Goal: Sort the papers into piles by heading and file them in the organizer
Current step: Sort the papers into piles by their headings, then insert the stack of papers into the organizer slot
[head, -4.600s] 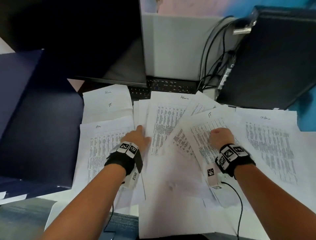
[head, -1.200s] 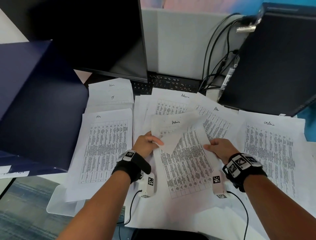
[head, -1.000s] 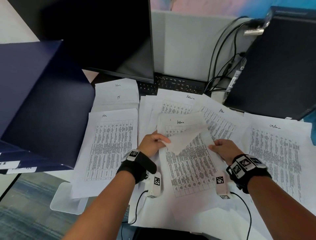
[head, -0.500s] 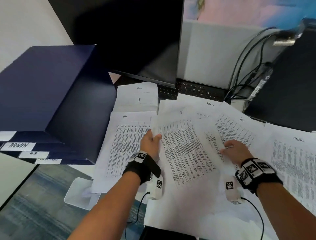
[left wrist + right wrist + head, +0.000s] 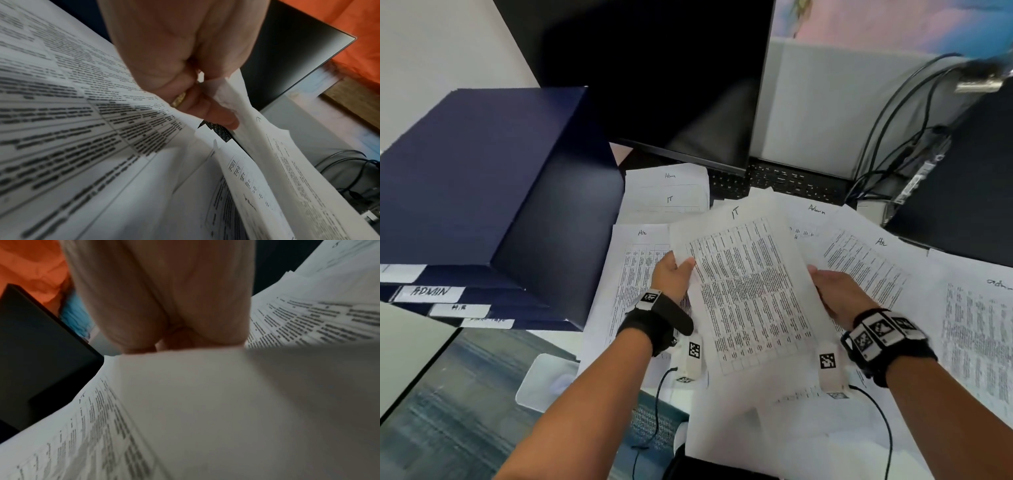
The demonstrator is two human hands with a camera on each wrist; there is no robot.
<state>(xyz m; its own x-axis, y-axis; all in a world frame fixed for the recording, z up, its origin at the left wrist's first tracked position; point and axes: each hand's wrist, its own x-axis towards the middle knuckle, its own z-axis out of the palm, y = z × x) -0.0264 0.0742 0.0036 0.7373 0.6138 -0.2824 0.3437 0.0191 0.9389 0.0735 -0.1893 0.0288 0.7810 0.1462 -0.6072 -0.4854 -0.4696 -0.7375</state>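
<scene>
A printed sheet headed "IT" (image 5: 750,284) is held up over the desk by both hands. My left hand (image 5: 676,274) pinches its left edge between thumb and fingers, which the left wrist view shows close up: left hand (image 5: 205,97), sheet (image 5: 287,178). My right hand (image 5: 832,291) grips the right edge, with its fingers hidden behind the sheet (image 5: 205,402). The dark blue organizer (image 5: 482,178) stands at the left, its tabs labelled ADMIN (image 5: 429,292) and HR (image 5: 458,308). Other headed sheets lie spread under the held one, among them an HR sheet (image 5: 635,267) and an Admin/IT pile (image 5: 669,192).
A black monitor (image 5: 671,85) stands behind the papers with a keyboard (image 5: 791,181) under it. A dark computer case (image 5: 969,192) and cables (image 5: 887,137) fill the right back. More sheets (image 5: 983,325) cover the desk at the right.
The Admin sheet on top was cleared away, exposing the IT sheet. My right hand moved to its right edge and both hands raised it. The view swung left, showing the organizer's labels.
</scene>
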